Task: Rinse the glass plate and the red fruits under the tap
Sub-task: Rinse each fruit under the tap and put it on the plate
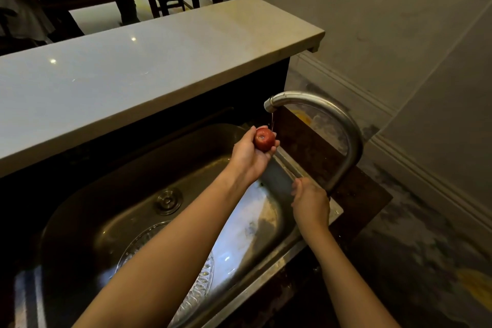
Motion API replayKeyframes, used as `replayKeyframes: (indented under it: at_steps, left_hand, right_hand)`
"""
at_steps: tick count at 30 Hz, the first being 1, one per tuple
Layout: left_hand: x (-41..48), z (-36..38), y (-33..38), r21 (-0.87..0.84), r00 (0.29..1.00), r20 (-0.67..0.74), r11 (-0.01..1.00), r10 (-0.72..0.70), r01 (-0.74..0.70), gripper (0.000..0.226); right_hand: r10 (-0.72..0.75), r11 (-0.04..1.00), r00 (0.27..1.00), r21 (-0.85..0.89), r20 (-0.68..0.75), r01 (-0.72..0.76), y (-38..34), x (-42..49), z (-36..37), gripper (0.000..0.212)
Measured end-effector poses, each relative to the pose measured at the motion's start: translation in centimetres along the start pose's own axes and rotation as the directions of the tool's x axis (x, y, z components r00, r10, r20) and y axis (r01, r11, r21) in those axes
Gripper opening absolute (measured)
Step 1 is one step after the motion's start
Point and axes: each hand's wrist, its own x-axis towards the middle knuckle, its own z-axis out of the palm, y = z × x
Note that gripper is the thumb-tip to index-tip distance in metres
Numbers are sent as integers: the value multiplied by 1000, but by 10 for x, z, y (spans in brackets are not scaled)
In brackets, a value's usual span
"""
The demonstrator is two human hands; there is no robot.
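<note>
As the tap (351, 132) trickled, the left hand (249, 157) cupped a red fruit (264, 139), the right hand (311, 204) curled at the tap's base, grip unclear.

In the oval steel sink (87, 194) the clear glass plate (138, 245) lies nearer than the round metal drain (168, 200), the curved steel tap (346, 125) stands at its right rim, the small red fruit (264, 139) beneath the spout, the pale stone counter (133, 66) behind.
</note>
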Motion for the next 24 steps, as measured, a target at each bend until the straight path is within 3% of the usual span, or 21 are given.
replayKeyframes:
  at_steps: [7,17,21,24]
  left_hand:
    - [-1,-1,-5,-4,999,29,999,-34,34,28]
    - [-2,-2,-9,50,995,84,998,-50,45,26]
    - [-2,6,-10,189,992,118,982,-42,20,19]
    - [-4,14,-7,298,992,108,954,-58,24,29]
  right_hand:
    - [-24,998,999,-51,-29,22,5,2,2,28]
    - [-38,999,998,23,-55,39,9,2,4,33]
    - [24,1000,995,4,97,-24,1,6,-9,36]
    - [-87,989,996,-123,10,87,-18,12,-23,42]
